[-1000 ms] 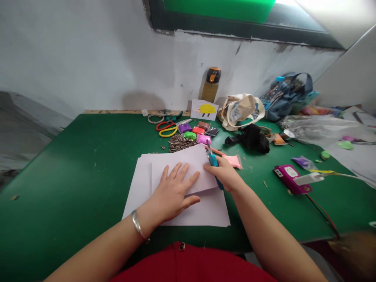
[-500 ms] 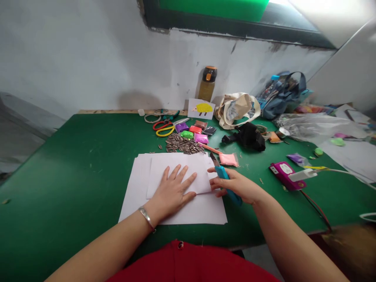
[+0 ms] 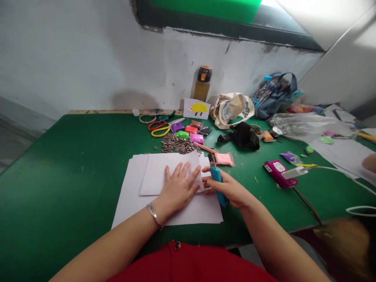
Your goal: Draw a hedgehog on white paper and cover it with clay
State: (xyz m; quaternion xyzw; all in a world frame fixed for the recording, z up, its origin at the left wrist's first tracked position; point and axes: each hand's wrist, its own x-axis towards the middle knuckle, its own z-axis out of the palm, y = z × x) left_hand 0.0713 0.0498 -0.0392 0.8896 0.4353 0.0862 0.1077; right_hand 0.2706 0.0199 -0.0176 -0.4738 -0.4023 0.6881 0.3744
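Observation:
My left hand (image 3: 179,187) lies flat with spread fingers on a folded white sheet (image 3: 155,176), which rests on larger white sheets (image 3: 126,207). In my right hand (image 3: 227,188) is a blue box cutter (image 3: 217,182), its dark blade end pointing away from me. That hand's fingertips are at the right edge of the folded sheet, partly hidden behind the cutter. Just beyond the paper are a pile of striped sunflower seeds (image 3: 178,145), an orange-pink pencil (image 3: 207,148) and a pink clay packet (image 3: 224,158).
Red and yellow scissors (image 3: 160,128), coloured clay packets (image 3: 182,134) and a hedgehog picture card (image 3: 196,109) sit at the back, near a bottle (image 3: 202,84) and a cloth bag (image 3: 232,111). A magenta power adapter (image 3: 280,173) with cables is at right. Another person's hand (image 3: 369,162) shows at the right edge.
My left hand has shifted right over the folded sheet, toward its right edge. The cutter in my right hand has turned more upright. The whole view has swung slightly; another person's hand has appeared.

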